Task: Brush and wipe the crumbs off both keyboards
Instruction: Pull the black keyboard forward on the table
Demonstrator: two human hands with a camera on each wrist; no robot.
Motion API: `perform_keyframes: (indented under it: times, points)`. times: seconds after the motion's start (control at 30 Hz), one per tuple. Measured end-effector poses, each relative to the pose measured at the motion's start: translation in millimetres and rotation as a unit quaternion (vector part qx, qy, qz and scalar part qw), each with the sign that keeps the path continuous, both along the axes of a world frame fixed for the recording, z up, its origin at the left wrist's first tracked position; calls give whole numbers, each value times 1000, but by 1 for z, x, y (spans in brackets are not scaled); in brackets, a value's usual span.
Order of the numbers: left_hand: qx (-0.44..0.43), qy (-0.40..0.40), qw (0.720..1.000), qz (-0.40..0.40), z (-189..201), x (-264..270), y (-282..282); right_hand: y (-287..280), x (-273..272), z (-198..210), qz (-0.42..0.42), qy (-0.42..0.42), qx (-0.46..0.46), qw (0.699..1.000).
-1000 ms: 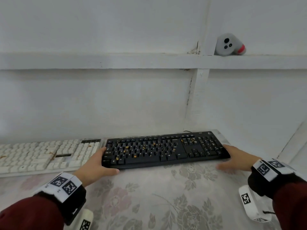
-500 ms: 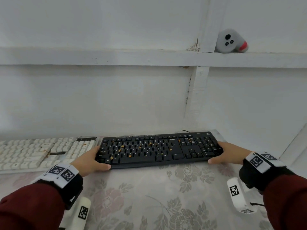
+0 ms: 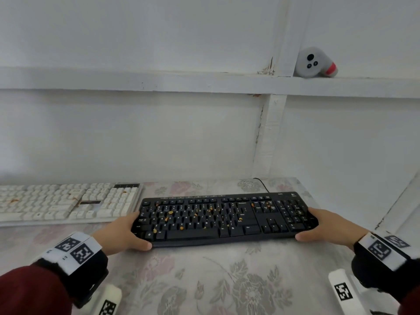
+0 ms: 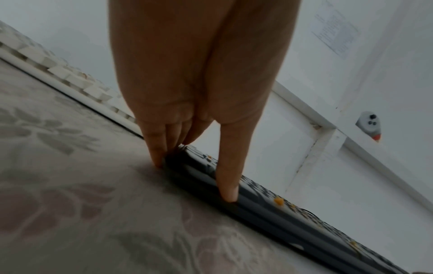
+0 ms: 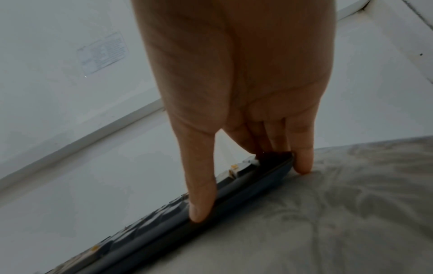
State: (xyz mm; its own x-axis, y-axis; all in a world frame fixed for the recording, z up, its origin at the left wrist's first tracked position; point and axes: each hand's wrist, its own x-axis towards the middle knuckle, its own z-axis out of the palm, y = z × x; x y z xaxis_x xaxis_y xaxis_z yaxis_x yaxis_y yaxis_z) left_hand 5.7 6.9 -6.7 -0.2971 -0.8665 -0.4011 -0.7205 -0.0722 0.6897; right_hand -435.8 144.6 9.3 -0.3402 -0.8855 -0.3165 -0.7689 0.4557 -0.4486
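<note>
Both hands on the black keyboard, crumbs all over it

Left hand [image 3: 123,233] and right hand [image 3: 322,226] pinch the ends of the black keyboard [image 3: 223,218] on the flowery surface [image 3: 216,280]; I'd keep it level so crumbs [image 3: 169,213] don't scatter.

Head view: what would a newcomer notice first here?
A black keyboard strewn with orange crumbs, on the floral tablecloth, gripped at its ends by the left hand and right hand. A white keyboard lies to its left; a white controller sits on the shelf.
</note>
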Motion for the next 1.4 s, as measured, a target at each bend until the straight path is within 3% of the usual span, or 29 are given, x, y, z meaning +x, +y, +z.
perform_keyframes:
  times: [0.1,0.47,0.7,0.87,1.17,1.4]
  points:
    - [-5,-23,1000,-4,-1,5,14,19,6,-2,-7,4,-6,1000]
    - [-25,31,997,-65,-7,40,62,74,39,-5,-33,-22,-25,999]
    - [-39,5,996,-82,-6,76,79,93,71,-6,-39,-43,-43,997]
    - [-50,9,992,-117,-8,116,81,97,108,-7,-54,-55,-42,996]
    - [-56,-22,995,-77,-7,189,71,86,184,-9,-53,-48,-13,997]
    - [-59,-23,994,-92,-6,238,62,73,229,-13,-53,-32,-22,998]
